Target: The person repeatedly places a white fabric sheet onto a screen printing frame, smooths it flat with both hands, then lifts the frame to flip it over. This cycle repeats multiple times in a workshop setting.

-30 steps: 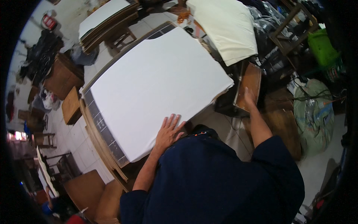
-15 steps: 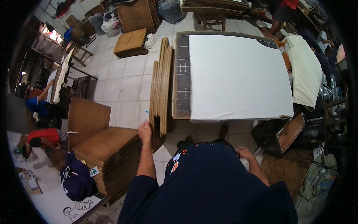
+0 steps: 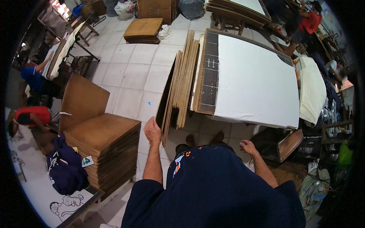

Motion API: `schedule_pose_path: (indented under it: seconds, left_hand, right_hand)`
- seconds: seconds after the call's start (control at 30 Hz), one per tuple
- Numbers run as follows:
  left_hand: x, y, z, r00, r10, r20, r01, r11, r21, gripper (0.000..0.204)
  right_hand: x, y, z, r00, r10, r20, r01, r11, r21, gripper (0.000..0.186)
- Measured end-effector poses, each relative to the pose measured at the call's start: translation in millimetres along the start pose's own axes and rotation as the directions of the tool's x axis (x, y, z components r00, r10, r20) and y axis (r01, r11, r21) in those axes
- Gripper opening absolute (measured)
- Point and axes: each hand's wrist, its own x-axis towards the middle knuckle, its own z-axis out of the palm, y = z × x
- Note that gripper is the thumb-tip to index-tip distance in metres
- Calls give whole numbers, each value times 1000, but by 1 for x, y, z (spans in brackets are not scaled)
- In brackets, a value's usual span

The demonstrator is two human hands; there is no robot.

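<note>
My left hand (image 3: 153, 131) is raised beside the near end of a row of thin brown boards (image 3: 183, 81) standing on edge. Its fingers are loosely bent and nothing shows in them; whether it touches the outermost board is unclear. The dark face of that board (image 3: 170, 89) leans slightly away from the others. My right hand (image 3: 248, 147) hangs empty by my right side, fingers apart. In front of me, white cloth (image 3: 258, 79) lies smooth over most of a dark board (image 3: 207, 72) with white line marks, on top of a raised stack.
At my left stands a tall stack of brown boards (image 3: 102, 136), with dark blue fabric (image 3: 66, 167) beside it. Cream cloth (image 3: 312, 89) drapes beyond the table's right end. A low board pile (image 3: 143, 31) lies on the tiles. Other people work at far left and far right.
My view has turned, so the table sits further right. My right hand has come away from my side with fingers spreading. The outermost standing board now shows its dark face.
</note>
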Motion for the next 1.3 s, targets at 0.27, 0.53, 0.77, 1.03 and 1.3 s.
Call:
schedule_pose_path:
  seconds: [0.27, 0.53, 0.77, 1.03, 1.3]
  left_hand:
    - [50, -3, -55, 926, 36, 376, -131, 964, 229, 19]
    - [3, 104, -122, 979, 137, 151, -132, 990, -42, 38]
    - [-35, 206, -95, 948, 296, 117, -125, 685, -718, 37]
    - [-35, 182, -59, 660, -388, 643, 663, -101, -742, 36]
    - [59, 209, -6, 670, 39, 741, 670, -461, -581, 55]
  right_hand:
    - [-27, -153, 47, 768, -418, 485, 576, 782, -238, 46]
    - [-99, -352, 152, 479, -629, 612, 695, 697, 173, 79]
    - [-80, -388, 148, 755, -645, -118, 645, 699, 308, 21]
    - [-101, -333, -18, 706, -688, -168, 488, 301, 819, 32]
    - [-138, -241, -25, 595, -776, -208, 571, 226, 789, 53]
